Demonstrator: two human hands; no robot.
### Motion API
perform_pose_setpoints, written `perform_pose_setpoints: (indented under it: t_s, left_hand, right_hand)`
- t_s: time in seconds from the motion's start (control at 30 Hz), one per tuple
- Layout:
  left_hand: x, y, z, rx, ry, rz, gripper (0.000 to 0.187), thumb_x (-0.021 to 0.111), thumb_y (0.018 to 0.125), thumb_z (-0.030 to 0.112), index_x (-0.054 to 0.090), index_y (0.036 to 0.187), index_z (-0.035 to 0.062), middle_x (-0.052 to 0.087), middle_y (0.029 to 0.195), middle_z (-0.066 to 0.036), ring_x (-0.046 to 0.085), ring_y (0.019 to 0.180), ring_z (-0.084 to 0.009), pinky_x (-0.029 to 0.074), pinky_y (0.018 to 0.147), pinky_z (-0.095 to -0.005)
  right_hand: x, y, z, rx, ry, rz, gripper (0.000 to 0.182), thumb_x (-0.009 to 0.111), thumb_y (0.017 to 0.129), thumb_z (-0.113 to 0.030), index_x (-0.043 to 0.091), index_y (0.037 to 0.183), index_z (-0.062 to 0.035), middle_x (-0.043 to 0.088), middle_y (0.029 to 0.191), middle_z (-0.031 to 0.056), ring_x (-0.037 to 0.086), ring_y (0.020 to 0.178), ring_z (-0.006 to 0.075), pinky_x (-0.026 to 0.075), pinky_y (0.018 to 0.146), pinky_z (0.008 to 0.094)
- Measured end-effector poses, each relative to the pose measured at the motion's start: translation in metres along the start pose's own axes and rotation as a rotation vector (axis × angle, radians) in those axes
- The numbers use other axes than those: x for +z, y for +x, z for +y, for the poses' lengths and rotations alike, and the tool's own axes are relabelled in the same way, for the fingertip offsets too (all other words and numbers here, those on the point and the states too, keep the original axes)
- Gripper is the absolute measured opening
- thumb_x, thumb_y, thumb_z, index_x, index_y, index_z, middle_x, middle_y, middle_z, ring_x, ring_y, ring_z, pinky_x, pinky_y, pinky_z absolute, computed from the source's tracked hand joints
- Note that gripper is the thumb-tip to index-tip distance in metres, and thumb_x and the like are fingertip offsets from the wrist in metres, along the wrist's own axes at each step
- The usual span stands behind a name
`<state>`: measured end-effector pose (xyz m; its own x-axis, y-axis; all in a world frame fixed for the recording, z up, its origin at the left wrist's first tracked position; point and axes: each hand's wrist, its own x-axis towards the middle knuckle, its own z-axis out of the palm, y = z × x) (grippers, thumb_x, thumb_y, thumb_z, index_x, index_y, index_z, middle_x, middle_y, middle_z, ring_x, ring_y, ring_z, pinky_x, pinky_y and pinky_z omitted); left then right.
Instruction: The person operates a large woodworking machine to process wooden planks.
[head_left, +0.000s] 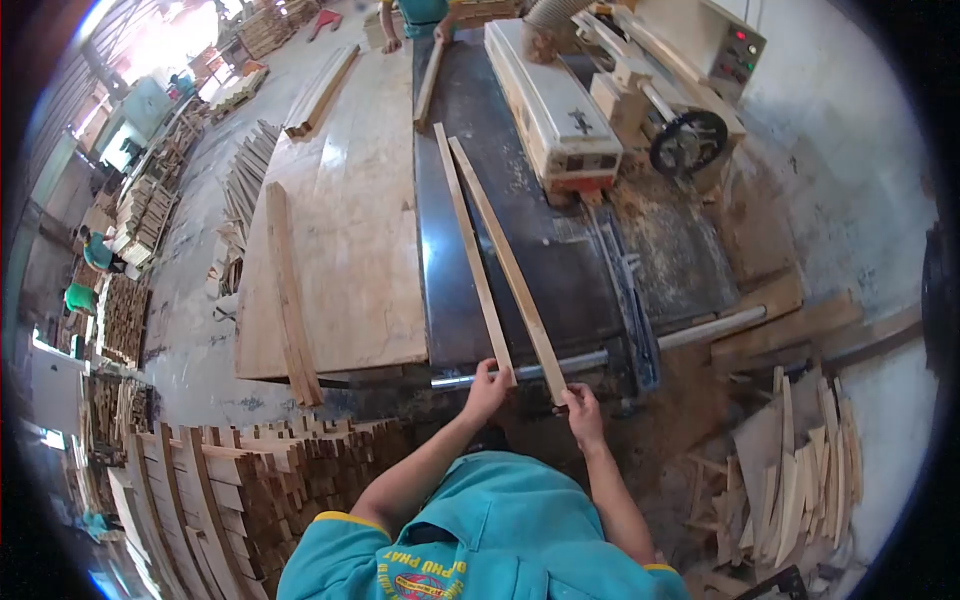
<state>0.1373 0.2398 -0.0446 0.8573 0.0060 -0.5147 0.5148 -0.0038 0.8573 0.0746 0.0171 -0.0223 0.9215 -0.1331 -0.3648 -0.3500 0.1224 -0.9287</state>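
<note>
Two long, narrow wooden strips lie on the dark metal machine table, their near ends jutting toward me. My left hand point(487, 391) grips the near end of the left wooden strip point(470, 245). The end of the right wooden strip point(510, 270) is pinched in my right hand point(582, 414). Their far ends almost meet, and a gap widens between them toward my hands. Just right of the strips stands a white power feeder housing point(555, 115) over the metal table point(445, 290).
A plywood top point(350, 240) adjoins on the left, bearing a wooden plank point(288, 290) and, farther back, more boards point(322, 90). A co-worker point(425, 15) stands at the far end holding a strip. Stacked wood point(290, 480) is near my left; offcuts point(800, 470) lie right. A black handwheel point(688, 143) projects.
</note>
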Motion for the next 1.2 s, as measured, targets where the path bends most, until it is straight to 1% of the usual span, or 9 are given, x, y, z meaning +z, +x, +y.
perform_pose_setpoints:
  t_s: [0.13, 0.2, 0.3, 0.4, 0.5, 0.63, 1.0, 1.07, 1.2]
  left_hand:
    - [0.017, -0.037, 0.044, 0.550, 0.630, 0.426, 0.048, 0.070, 0.093, 0.020, 0.050, 0.129, -0.0042, 0.055, 0.108, -0.022, 0.055, 0.100, -0.0358, 0.046, 0.092, -0.0466]
    - [0.035, -0.055, 0.070, 0.800, 0.632, 0.423, 0.041, 0.068, 0.096, 0.017, 0.051, 0.129, -0.0024, 0.059, 0.107, -0.015, 0.059, 0.097, -0.0259, 0.049, 0.088, -0.0429]
    - [0.071, -0.051, 0.049, 0.698, 0.400, -0.020, 0.040, 0.068, 0.097, 0.017, 0.053, 0.128, -0.0043, 0.065, 0.088, -0.012, 0.065, 0.079, -0.0206, 0.055, 0.071, -0.0367]
    - [0.109, -0.049, 0.036, 0.254, 0.527, -0.180, 0.054, 0.071, 0.093, 0.024, 0.047, 0.129, -0.0083, 0.065, 0.100, -0.023, 0.067, 0.093, -0.0362, 0.053, 0.081, -0.0466]
    - [0.139, -0.044, -0.003, 0.468, 0.617, -0.245, 0.082, 0.066, 0.096, 0.025, 0.018, 0.150, -0.0133, 0.048, 0.127, -0.040, 0.058, 0.112, -0.0517, 0.052, 0.095, -0.0507]
    - [0.155, -0.046, -0.009, 0.508, 0.629, -0.291, 0.085, 0.062, 0.098, 0.022, 0.010, 0.155, -0.0124, 0.045, 0.130, -0.039, 0.055, 0.118, -0.0518, 0.051, 0.099, -0.0505]
    - [0.196, -0.026, 0.004, 0.557, 0.683, -0.294, 0.078, 0.058, 0.099, 0.022, 0.016, 0.153, -0.0144, 0.048, 0.128, -0.037, 0.055, 0.116, -0.0530, 0.050, 0.096, -0.0526]
    - [0.203, -0.023, 0.005, 0.551, 0.672, -0.335, 0.077, 0.058, 0.099, 0.022, 0.016, 0.151, -0.0153, 0.048, 0.127, -0.037, 0.055, 0.114, -0.0538, 0.050, 0.096, -0.0532]
    - [0.216, -0.020, 0.002, 0.574, 0.693, -0.312, 0.078, 0.059, 0.099, 0.024, 0.016, 0.149, -0.0179, 0.047, 0.126, -0.036, 0.054, 0.114, -0.0541, 0.049, 0.097, -0.0532]
  right_hand:
    - [-0.054, -0.070, 0.007, 0.197, 0.418, 0.055, 0.045, 0.044, 0.107, -0.039, 0.058, 0.119, 0.0017, 0.070, 0.098, 0.0163, 0.070, 0.075, 0.0236, 0.058, 0.068, 0.0386]
    - [-0.092, -0.101, 0.025, 0.262, 0.490, 0.020, 0.051, 0.037, 0.108, -0.043, 0.057, 0.123, 0.0022, 0.071, 0.097, 0.0178, 0.070, 0.075, 0.0256, 0.058, 0.069, 0.0394]
    - [-0.130, -0.153, 0.049, 0.360, 0.553, 0.019, 0.061, 0.029, 0.108, -0.047, 0.055, 0.129, 0.0037, 0.072, 0.097, 0.0213, 0.071, 0.076, 0.0280, 0.058, 0.068, 0.0396]
    - [-0.156, -0.193, 0.077, 0.413, 0.564, 0.085, 0.066, 0.027, 0.109, -0.051, 0.052, 0.134, 0.0046, 0.073, 0.101, 0.0237, 0.071, 0.078, 0.0285, 0.059, 0.070, 0.0396]
    - [-0.166, -0.220, 0.087, 0.407, 0.577, 0.094, 0.071, 0.026, 0.109, -0.056, 0.050, 0.138, 0.0044, 0.072, 0.107, 0.0244, 0.072, 0.082, 0.0286, 0.059, 0.074, 0.0410]
    - [-0.170, -0.236, 0.095, 0.351, 0.583, 0.052, 0.071, 0.025, 0.109, -0.056, 0.048, 0.141, 0.0038, 0.070, 0.116, 0.0250, 0.072, 0.088, 0.0285, 0.059, 0.080, 0.0406]
    - [-0.181, -0.227, 0.091, 0.368, 0.489, 0.197, 0.046, 0.032, 0.113, -0.033, 0.049, 0.135, 0.0040, 0.071, 0.114, 0.0229, 0.073, 0.095, 0.0310, 0.060, 0.082, 0.0437]
    - [-0.183, -0.225, 0.085, 0.374, 0.376, 0.265, 0.037, 0.038, 0.112, -0.030, 0.051, 0.130, 0.0000, 0.072, 0.110, 0.0190, 0.072, 0.077, 0.0222, 0.061, 0.072, 0.0400]
    - [-0.192, -0.225, 0.077, 0.326, 0.286, 0.283, 0.032, 0.044, 0.110, -0.023, 0.050, 0.131, -0.0003, 0.071, 0.113, 0.0186, 0.071, 0.075, 0.0196, 0.060, 0.071, 0.0382]
